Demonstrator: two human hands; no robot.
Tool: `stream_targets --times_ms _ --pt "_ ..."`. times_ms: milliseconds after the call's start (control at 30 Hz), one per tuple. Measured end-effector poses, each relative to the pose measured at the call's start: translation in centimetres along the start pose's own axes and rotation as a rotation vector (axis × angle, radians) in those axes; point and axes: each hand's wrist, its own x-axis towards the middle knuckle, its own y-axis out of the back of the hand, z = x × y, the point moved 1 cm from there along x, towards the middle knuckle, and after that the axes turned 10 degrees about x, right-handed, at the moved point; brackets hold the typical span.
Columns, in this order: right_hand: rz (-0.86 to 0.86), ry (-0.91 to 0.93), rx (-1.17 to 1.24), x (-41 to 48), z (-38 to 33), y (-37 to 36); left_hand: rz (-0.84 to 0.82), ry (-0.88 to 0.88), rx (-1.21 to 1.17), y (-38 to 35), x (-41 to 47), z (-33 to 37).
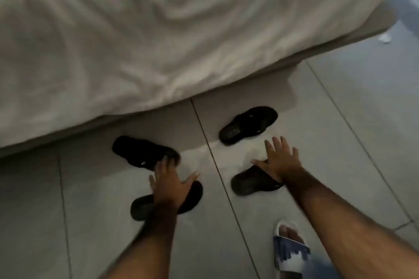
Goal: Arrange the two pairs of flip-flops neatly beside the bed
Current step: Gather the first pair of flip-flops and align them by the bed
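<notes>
Four dark flip-flops (248,125) lie scattered on the floor (317,142) near the bed's (158,41) edge. The left hand (169,182) and right hand (277,161) hover spread, holding nothing. They look light and bendy; pinch the straps.

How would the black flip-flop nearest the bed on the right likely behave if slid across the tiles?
The flip-flop lies flat and low, so it probably won't tip or roll. The glossy floor tiles suggest it would slide easily. It looks thin, so likely light and bendy.
</notes>
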Motion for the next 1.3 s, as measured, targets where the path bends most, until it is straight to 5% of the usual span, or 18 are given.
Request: stream_targets --times_ms 167,467,800,1067,1300 --pt "0.024 -0.138 0.021 3.4 4.8 -8.7 -0.086 0.276 0.006 -12.7 -1.5 -4.8" --pt "0.091 -0.063 0.018 4.1 7.2 -14.5 0.125 0.282 -0.007 -16.7 -0.6 -0.3" --pt "0.337 0.104 0.114 10.1 5.1 -6.0 0.027 0.132 -0.016 -17.0 1.9 10.8" --pt "-0.058 -0.049 0.063 17.0 3.2 -2.0 0.026 0.036 -0.032 -17.8 4.2 16.7" --pt "0.115 -0.020 0.041 16.5 2.0 -3.5 -0.043 -0.239 -0.010 -15.9 7.9 18.8"
